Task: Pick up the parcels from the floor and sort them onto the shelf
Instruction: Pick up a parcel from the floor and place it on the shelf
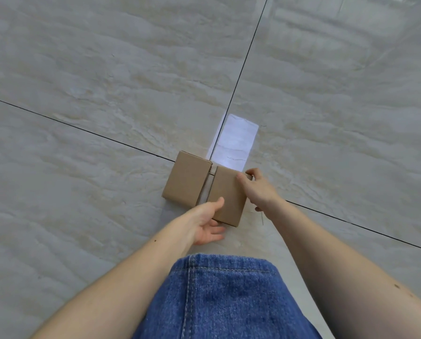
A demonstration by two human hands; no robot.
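Note:
A flat brown cardboard parcel [192, 183] with a strip of tape down its middle lies on the tiled floor, just in front of me. My left hand [205, 222] grips its near edge, thumb on top and fingers underneath. My right hand [258, 189] holds the far right corner, thumb on the top face and fingers curled around the side. The shelf is not in view.
The floor [107, 81] is pale marble-look tile with dark grout lines. A bright rectangle of reflected light [236, 140] lies just beyond the parcel. My blue denim-clad leg [224, 297] fills the bottom centre of the view.

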